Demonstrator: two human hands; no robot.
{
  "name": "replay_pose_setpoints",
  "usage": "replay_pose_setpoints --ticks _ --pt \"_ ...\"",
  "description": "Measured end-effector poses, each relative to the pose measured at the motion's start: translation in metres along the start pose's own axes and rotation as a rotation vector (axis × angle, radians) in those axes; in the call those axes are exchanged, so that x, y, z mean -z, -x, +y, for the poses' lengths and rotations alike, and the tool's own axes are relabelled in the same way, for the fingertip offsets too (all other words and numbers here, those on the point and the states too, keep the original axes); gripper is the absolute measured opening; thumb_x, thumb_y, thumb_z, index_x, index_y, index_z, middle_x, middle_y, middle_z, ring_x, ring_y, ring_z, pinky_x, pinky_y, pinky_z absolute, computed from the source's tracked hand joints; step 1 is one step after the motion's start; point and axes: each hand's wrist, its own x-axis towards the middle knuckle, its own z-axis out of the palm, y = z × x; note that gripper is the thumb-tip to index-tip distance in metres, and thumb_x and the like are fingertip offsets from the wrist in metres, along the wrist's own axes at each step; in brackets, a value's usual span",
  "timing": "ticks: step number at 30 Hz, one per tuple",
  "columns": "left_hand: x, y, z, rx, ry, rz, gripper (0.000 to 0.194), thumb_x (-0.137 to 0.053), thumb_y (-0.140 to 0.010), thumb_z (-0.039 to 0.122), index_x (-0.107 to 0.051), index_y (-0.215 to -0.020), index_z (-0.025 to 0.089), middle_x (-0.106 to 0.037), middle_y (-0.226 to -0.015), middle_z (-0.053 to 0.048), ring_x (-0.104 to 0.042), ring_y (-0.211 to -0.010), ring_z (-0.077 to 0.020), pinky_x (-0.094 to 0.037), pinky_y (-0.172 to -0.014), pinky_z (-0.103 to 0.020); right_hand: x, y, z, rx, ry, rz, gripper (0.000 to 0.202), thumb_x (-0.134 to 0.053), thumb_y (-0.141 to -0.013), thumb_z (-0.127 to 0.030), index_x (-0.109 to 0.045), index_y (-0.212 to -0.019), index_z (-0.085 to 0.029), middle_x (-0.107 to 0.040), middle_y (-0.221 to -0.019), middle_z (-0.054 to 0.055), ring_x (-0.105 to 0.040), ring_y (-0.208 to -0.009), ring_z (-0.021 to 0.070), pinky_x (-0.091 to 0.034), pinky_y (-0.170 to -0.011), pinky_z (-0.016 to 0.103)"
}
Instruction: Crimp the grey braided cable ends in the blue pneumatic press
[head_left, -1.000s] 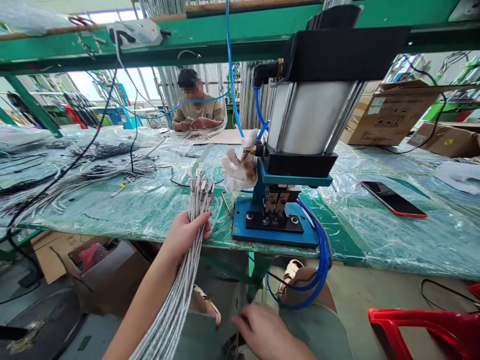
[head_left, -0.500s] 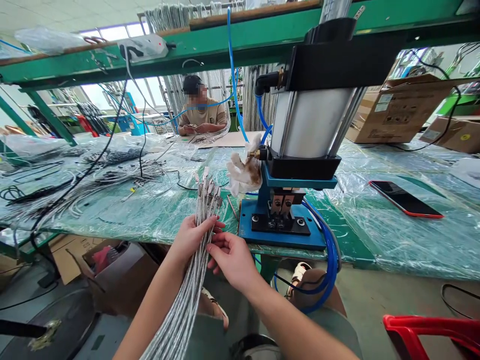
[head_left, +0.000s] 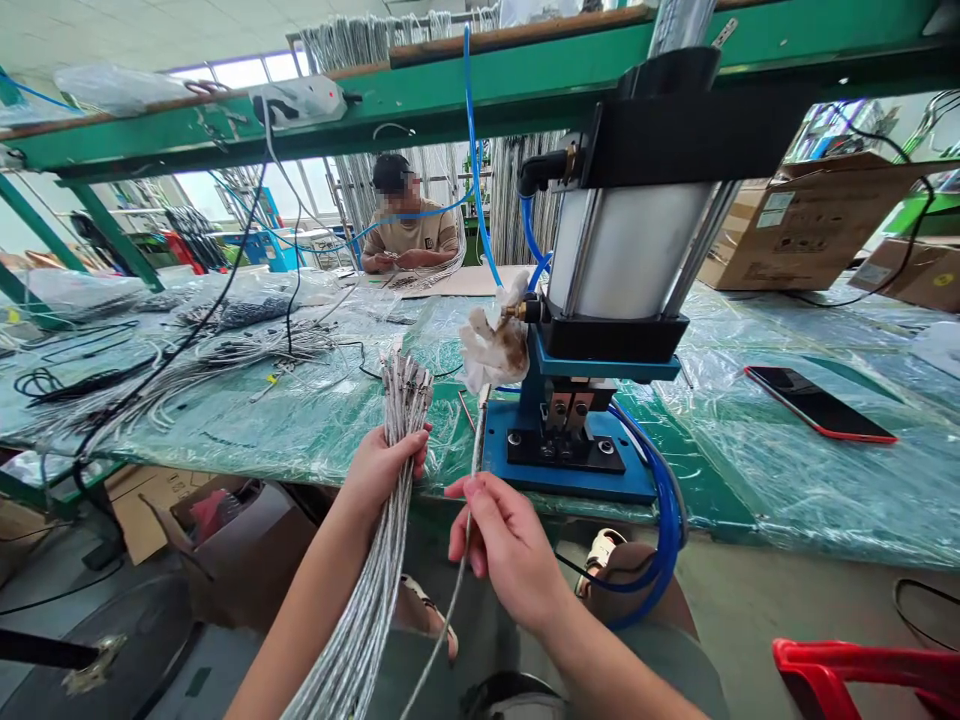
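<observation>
Separating 1 silvery twisted cable (head_left: 478, 445) from the rest looks to be the step in hand. The left hand (head_left: 382, 465) has its fingers wrapped around a bundle of similar cables (head_left: 352, 610) at the tabletop's (head_left: 322, 435) near edge; the bundle's metal-tipped ends stand up over the tabletop, and its length hangs below that edge, toward the person. The right hand (head_left: 506, 545), just beside, pinches the 1 cable narrowly between thumb and fingers, its tip upright in front of the left edge of the pneumatic press's (head_left: 630, 250) blue base, near the soiled white glove or cloth (head_left: 491, 350). As I judge it, the next move calls for a steady pinch close to the tip, with the left grip kept snug so no other cable slips loose.
</observation>
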Motion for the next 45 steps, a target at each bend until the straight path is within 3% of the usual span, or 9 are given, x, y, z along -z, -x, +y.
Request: replay_pose_setpoints --ticks 2,7,9,12,15,19,27,35,45 --pt "0.0 0.0 -0.001 -0.008 -0.038 -0.009 0.036 -0.074 -0.071 0.041 -0.066 -0.094 0.015 -0.056 -0.056 0.005 -0.05 -0.046 -0.0103 -0.039 -0.047 -0.022 0.005 0.008 -0.014 0.008 0.117 -0.047 0.043 -0.04 -0.096 -0.051 -0.064 -0.089 -0.016 -0.062 -0.055 0.0 -0.042 -0.044 0.0085 -0.032 -0.045 0.022" --pt "-0.002 0.001 -0.002 -0.042 -0.126 -0.023 0.036 -0.073 -0.073 0.042 -0.066 -0.094 0.014 -0.058 -0.058 0.003 -0.053 -0.048 -0.0119 -0.038 -0.049 -0.023 0.017 0.024 -0.036 0.177 0.239 0.048 0.034 -0.051 -0.096 -0.038 -0.054 -0.128 -0.027 -0.069 -0.088 0.003 -0.054 -0.066 0.0119 -0.04 -0.059 0.024" --pt "-0.002 0.001 -0.001 -0.038 -0.136 -0.031 0.037 -0.073 -0.073 0.042 -0.065 -0.094 0.013 -0.058 -0.058 0.003 -0.053 -0.049 -0.0125 -0.04 -0.05 -0.024 0.025 0.034 -0.032 0.133 0.28 -0.012 0.028 -0.05 -0.097 -0.038 -0.057 -0.121 -0.026 -0.069 -0.084 0.002 -0.053 -0.063 0.0109 -0.039 -0.056 0.023" --pt "-0.002 0.002 0.0 -0.042 -0.139 -0.028 0.037 -0.073 -0.073 0.042 -0.065 -0.094 0.013 -0.058 -0.058 0.003 -0.053 -0.048 -0.0127 -0.04 -0.05 -0.025 0.038 0.047 -0.014 -0.067 0.242 -0.138 0.029 -0.049 -0.095 -0.047 -0.06 -0.103 -0.022 -0.065 -0.075 0.001 -0.045 -0.048 0.0075 -0.033 -0.045 0.021" --pt "-0.002 0.001 -0.001 -0.057 -0.144 -0.03 0.034 -0.072 -0.074 0.042 -0.066 -0.093 0.014 -0.058 -0.057 0.003 -0.053 -0.048 -0.0124 -0.039 -0.049 -0.024 0.048 0.054 0.003 -0.189 0.14 -0.049 0.048 -0.046 -0.091 -0.061 -0.06 -0.08 -0.017 -0.054 -0.056 -0.002 -0.037 -0.039 0.0057 -0.025 -0.038 0.02" --pt "-0.003 0.0 -0.003 -0.062 -0.151 -0.028 0.034 -0.072 -0.075 0.041 -0.065 -0.094 0.013 -0.059 -0.059 0.002 -0.053 -0.048 -0.012 -0.038 -0.049 -0.024 0.056 0.046 0.008 -0.203 0.01 -0.004 0.064 -0.042 -0.089 -0.068 -0.059 -0.058 -0.015 -0.045 -0.04 -0.002 -0.031 -0.033 0.0051 -0.019 -0.035 0.02" --pt "-0.005 0.003 0.001 -0.028 -0.158 -0.014 0.038 -0.073 -0.075 0.043 -0.063 -0.096 0.012 -0.058 -0.06 0.002 -0.053 -0.05 -0.0129 -0.038 -0.05 -0.024 0.067 0.027 0.006 -0.072 -0.39 -0.123 0.059 -0.042 -0.095 -0.055 -0.073 -0.074 -0.009 -0.057 -0.043 0.003 -0.036 -0.029 0.0048 -0.021 -0.033 0.018" --pt "-0.005 0.0 -0.001 -0.021 -0.145 -0.01 0.037 -0.075 -0.073 0.042 -0.064 -0.095 0.013 -0.058 -0.058 0.002 -0.053 -0.05 -0.0126 -0.039 -0.05 -0.024 0.061 0.026 0.001 -0.183 -0.675 -0.031 0.051 -0.046 -0.094 -0.051 -0.069 -0.069 -0.012 -0.055 -0.044 0.001 -0.041 -0.029 0.0061 -0.027 -0.032 0.017" --pt "-0.007 0.001 0.002 0.009 -0.137 -0.002 0.041 -0.076 -0.07 0.043 -0.065 -0.094 0.012 -0.058 -0.059 0.001 -0.053 -0.052 -0.014 -0.041 -0.05 -0.024 0.046 0.022 -0.017 -0.224 -0.708 0.192 0.046 -0.048 -0.093 -0.044 -0.064 -0.063 -0.013 -0.053 -0.044 -0.001 -0.036 -0.027 0.0059 -0.029 -0.028 0.018"
